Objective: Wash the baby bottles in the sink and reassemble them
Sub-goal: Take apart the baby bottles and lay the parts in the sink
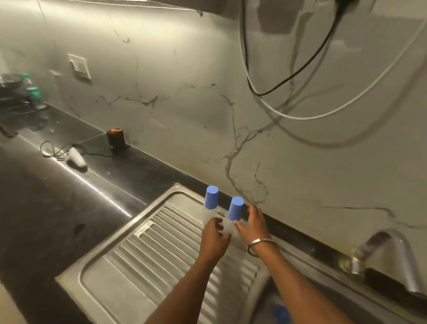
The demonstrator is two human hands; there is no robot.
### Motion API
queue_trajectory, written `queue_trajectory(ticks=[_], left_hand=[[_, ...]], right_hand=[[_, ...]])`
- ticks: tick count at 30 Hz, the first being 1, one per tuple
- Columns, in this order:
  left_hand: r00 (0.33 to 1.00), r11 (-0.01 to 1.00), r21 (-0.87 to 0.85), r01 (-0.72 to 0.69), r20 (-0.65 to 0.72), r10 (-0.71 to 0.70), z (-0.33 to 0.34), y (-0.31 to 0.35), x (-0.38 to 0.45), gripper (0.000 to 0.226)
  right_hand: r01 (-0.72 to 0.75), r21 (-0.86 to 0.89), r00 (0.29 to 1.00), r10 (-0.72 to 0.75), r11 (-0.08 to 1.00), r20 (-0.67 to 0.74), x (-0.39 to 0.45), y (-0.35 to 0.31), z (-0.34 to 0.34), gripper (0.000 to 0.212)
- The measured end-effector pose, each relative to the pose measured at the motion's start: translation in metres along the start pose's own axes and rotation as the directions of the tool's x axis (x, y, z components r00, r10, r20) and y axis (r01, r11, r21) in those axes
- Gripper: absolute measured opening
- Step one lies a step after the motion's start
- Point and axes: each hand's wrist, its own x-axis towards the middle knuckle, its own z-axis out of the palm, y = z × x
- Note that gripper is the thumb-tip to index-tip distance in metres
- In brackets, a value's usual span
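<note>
Two capped bottles (pixel 210 205) (pixel 234 213) stand upright on the drainboard (pixel 134 268) beside the sink (pixel 323 321), left hand (pixel 214 237) fingers curled round one, right hand (pixel 252 222) fingers spread against the other; judged the outset, uncapping over the sink comes next.

We see a small black box with an orange top (pixel 115 139) on the dark stone counter (pixel 34 203). Black and white cables (pixel 297 75) hang down our grey marble wall (pixel 186 87).
</note>
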Motion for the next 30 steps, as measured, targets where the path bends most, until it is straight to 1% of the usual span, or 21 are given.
queue_trajectory(ticks=[3, 6, 7, 9, 11, 13, 17, 20, 23, 25, 27, 28, 30], left_hand=[[1.0, 1.0, -0.016, 0.006, 0.017, -0.006, 0.002, -0.002, 0.014, 0.053], [0.999, 1.0, -0.004, 0.001, 0.051, 0.0, 0.007, -0.003, 0.026, 0.065], [0.998, 1.0, -0.007, -0.005, 0.062, 0.005, 0.009, -0.003, 0.03, 0.065], [0.996, 0.999, -0.012, -0.039, 0.075, 0.04, 0.012, -0.003, 0.038, 0.055], [0.993, 0.997, -0.02, -0.068, 0.092, 0.069, 0.016, -0.004, 0.044, 0.045], [0.988, 0.995, -0.038, -0.094, 0.122, 0.098, 0.021, -0.006, 0.048, 0.04], [0.978, 0.988, -0.08, -0.134, 0.15, 0.145, 0.029, -0.012, 0.049, 0.046], [0.978, 0.98, -0.131, -0.147, 0.126, 0.163, 0.034, -0.012, 0.043, 0.048], [0.973, 0.969, -0.174, -0.177, 0.119, 0.199, 0.038, -0.006, 0.033, 0.05], [0.965, 0.958, -0.199, -0.207, 0.121, 0.233, 0.041, 0.001, 0.023, 0.057], [0.962, 0.95, -0.222, -0.219, 0.115, 0.248, 0.045, 0.007, 0.013, 0.055], [0.961, 0.947, -0.236, -0.219, 0.116, 0.251, 0.047, 0.01, 0.009, 0.051], [0.957, 0.938, -0.269, -0.218, 0.127, 0.259, 0.05, 0.013, 0.0, 0.048]], right_hand=[[0.004, -0.027, 1.0, -0.003, 1.0, 0.016, 0.016, -0.008, 0.003, 0.076], [0.017, -0.052, 0.999, -0.016, 0.999, 0.03, 0.031, -0.013, 0.004, 0.073], [0.027, -0.07, 0.999, -0.024, 0.997, 0.038, 0.035, -0.014, 0.004, 0.069], [0.035, -0.111, 0.998, -0.029, 0.993, 0.056, 0.043, -0.014, 0.004, 0.059], [0.024, -0.118, 0.998, -0.018, 0.993, 0.056, 0.049, -0.012, 0.006, 0.049], [0.023, -0.118, 0.998, -0.017, 0.993, 0.053, 0.052, -0.009, 0.006, 0.044], [0.083, -0.088, 0.992, -0.074, 0.993, 0.101, 0.051, -0.002, 0.0, 0.038], [0.058, -0.025, 0.991, -0.055, 0.998, 0.125, 0.046, 0.001, -0.012, 0.037], [0.017, -0.025, 0.989, -0.013, 1.0, 0.15, 0.04, 0.001, -0.026, 0.04], [-0.036, -0.115, 0.987, 0.053, 0.993, 0.149, 0.036, -0.002, -0.034, 0.053], [-0.062, -0.276, 0.986, 0.102, 0.959, 0.131, 0.032, -0.005, -0.04, 0.066], [-0.058, -0.33, 0.986, 0.106, 0.942, 0.13, 0.03, -0.006, -0.044, 0.068], [-0.023, -0.364, 0.984, 0.086, 0.931, 0.158, 0.024, -0.008, -0.05, 0.064]])
